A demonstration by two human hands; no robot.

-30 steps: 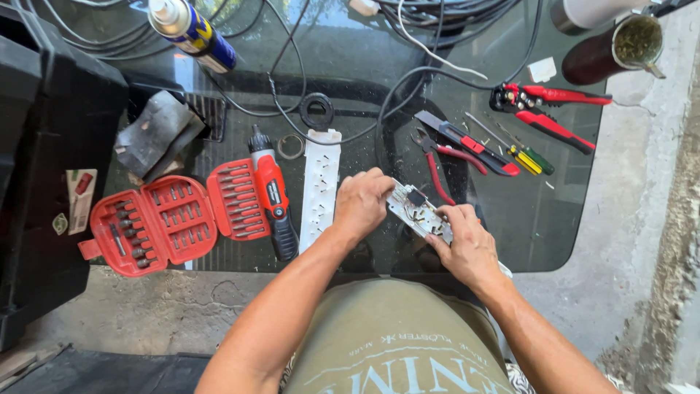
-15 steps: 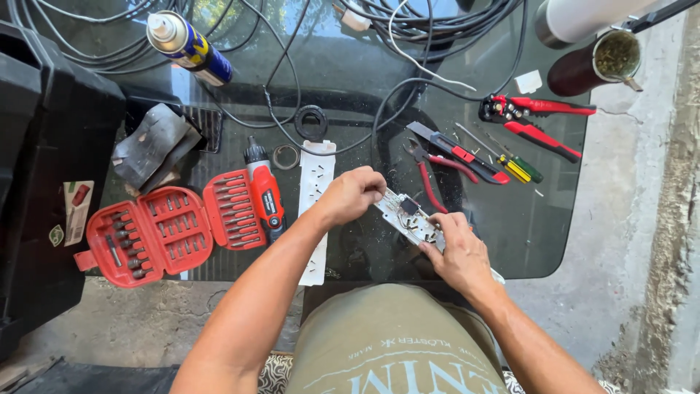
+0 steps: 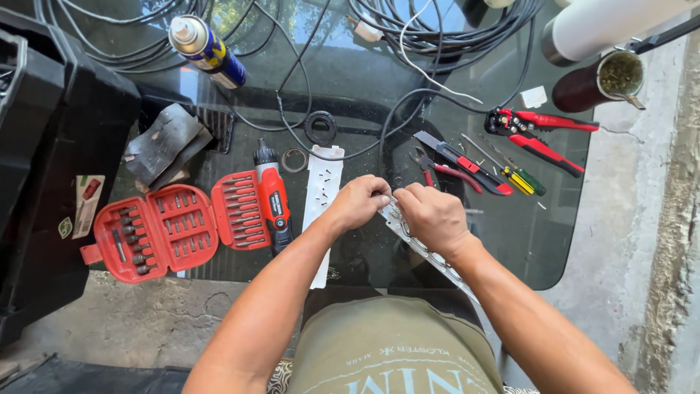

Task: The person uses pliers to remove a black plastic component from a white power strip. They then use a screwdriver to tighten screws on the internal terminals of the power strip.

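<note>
Head view looks down on a dark, glossy glass tabletop (image 3: 525,241) with a rounded edge, set over rough concrete. At its left sits a boxy black plastic toolbox (image 3: 51,168), then an open red bit case (image 3: 171,230) with ribbed rows of bits. A long white plastic cover (image 3: 323,190) lies flat. Beside it, a narrow strip of metal contacts (image 3: 419,244) runs diagonally; left hand (image 3: 361,202) and right hand (image 3: 434,217) meet over its upper end, fingers curled closed on it.

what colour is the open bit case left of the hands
Red; the bit case shows clearly in the head view.
</note>
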